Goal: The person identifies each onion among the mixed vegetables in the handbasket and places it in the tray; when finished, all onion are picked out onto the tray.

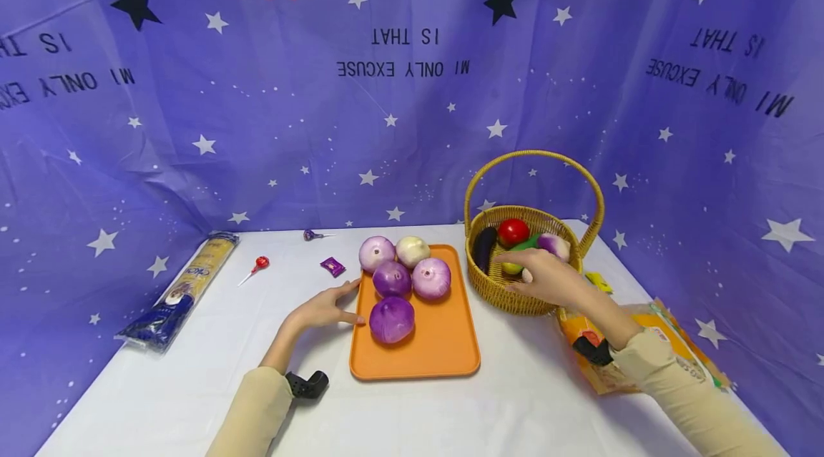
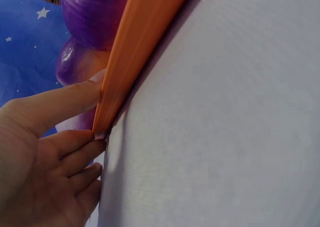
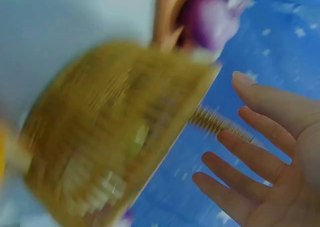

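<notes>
My left hand (image 1: pixel 324 308) holds the left edge of an orange tray (image 1: pixel 444 357), its thumb over the rim and fingertips at the underside in the left wrist view. On the tray sit several onions: a deep purple onion (image 1: pixel 392 320) in front, a paler purple onion (image 1: pixel 431 279) and a whitish onion (image 1: pixel 413 252) among those behind. My right hand (image 1: pixel 543 277) hovers over a wicker basket (image 1: pixel 515 302), fingers spread and holding nothing. Inside the basket lie an eggplant (image 1: pixel 484 249), a red tomato (image 1: pixel 513 232), a purple-and-white vegetable (image 1: pixel 555 246) and a green-yellow one partly hidden by the hand.
The basket's tall handle (image 1: pixel 534 153) arches above it. An orange package (image 1: pixel 663 328) lies under the right forearm, with a small yellow packet (image 1: pixel 599 281) behind. Farther left are a purple-wrapped candy (image 1: pixel 333 267), a red lollipop (image 1: pixel 261 263), a dark lollipop (image 1: pixel 310 234) and a pasta bag (image 1: pixel 183 292).
</notes>
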A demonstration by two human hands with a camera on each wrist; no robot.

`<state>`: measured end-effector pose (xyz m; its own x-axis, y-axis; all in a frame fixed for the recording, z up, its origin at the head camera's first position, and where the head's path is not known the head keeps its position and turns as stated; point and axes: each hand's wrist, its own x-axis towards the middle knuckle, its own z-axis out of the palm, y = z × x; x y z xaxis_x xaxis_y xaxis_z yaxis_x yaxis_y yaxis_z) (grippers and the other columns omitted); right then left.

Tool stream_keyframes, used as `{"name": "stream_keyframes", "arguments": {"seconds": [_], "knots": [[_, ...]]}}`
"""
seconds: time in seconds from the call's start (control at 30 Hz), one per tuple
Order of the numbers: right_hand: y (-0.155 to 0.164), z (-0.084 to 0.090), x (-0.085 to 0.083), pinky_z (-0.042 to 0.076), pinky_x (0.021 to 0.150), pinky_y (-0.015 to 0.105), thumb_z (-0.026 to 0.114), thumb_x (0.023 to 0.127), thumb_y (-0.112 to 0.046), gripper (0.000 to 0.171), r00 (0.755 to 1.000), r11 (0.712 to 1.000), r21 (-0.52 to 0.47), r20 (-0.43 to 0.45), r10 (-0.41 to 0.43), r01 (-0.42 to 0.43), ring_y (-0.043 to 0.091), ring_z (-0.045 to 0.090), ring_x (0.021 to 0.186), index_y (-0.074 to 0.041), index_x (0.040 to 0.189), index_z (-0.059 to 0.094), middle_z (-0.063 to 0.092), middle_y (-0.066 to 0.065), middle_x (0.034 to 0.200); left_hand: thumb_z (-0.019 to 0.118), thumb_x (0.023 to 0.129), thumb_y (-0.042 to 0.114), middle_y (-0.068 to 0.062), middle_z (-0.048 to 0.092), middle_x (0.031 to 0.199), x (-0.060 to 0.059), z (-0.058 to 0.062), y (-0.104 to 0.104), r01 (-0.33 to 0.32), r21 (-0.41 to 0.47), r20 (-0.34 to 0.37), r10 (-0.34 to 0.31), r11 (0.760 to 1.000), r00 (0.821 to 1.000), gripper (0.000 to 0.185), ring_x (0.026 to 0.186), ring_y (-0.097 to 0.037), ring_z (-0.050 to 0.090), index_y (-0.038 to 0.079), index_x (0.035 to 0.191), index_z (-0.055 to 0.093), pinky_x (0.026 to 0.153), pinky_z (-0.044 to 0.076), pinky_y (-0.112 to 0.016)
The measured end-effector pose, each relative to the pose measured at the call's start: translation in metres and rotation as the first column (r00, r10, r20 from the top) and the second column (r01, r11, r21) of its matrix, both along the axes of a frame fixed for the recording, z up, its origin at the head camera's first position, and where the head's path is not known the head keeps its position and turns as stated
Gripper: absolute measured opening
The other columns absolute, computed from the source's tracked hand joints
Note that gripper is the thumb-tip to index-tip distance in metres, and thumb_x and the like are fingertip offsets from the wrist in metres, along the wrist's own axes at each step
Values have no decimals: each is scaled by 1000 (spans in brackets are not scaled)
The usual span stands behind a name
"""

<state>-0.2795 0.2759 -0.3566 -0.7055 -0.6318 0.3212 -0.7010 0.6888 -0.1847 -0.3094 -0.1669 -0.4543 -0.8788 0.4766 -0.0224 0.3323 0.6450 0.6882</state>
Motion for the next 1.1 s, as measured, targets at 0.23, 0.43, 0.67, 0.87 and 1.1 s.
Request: {"name": "stream_keyframes", "arguments": {"seconds": [0.23, 0.43, 0.67, 0.87, 1.1], "knots": [[40, 15, -20, 52, 76, 39, 75, 81, -4, 42, 996, 990, 128, 50, -68, 61, 24, 60, 88, -3, 121, 65, 68, 12, 112, 78, 79, 32, -26, 31, 150, -1, 0, 1, 8, 7, -9, -8, 1000, 1000, 92, 138, -43, 27, -2, 149, 30, 113, 21, -57], [60, 25, -33, 55, 79, 47, 77, 79, -2, 43, 988, 968, 236, 100, -114, 87, 36, 62, 102, 0, 121, 65, 65, 19, 116, 78, 79, 32, -26, 32, 150, -2, 0, 1, 6, 8, -15, -6, 1000, 1000, 91, 138, -43, 27, -1, 149, 30, 113, 21, -56], [71, 26, -54, 54, 82, 50, 77, 76, 1, 41, 990, 947, 310, 86, -114, 82, 35, 63, 97, 1, 116, 67, 68, 17, 106, 78, 79, 33, -26, 32, 150, 0, 1, 1, 8, 8, -10, -8, 1000, 1000, 92, 138, -43, 27, -1, 149, 29, 113, 22, -56], [71, 20, -69, 53, 82, 51, 78, 72, 4, 44, 993, 936, 348, 77, -90, 58, 35, 64, 95, 2, 115, 67, 69, 17, 106, 78, 79, 32, -26, 32, 150, 0, 2, 1, 4, 11, -5, -4, 1000, 1000, 91, 138, -43, 27, -1, 149, 30, 113, 21, -56], [73, 10, -83, 55, 79, 47, 74, 65, 14, 53, 988, 908, 411, 92, -127, 79, 33, 64, 93, 0, 116, 67, 68, 15, 106, 78, 79, 32, -26, 32, 150, -1, 2, 1, 5, 8, -3, -5, 1000, 1000, 92, 138, -43, 27, -1, 149, 30, 113, 21, -56]]}}
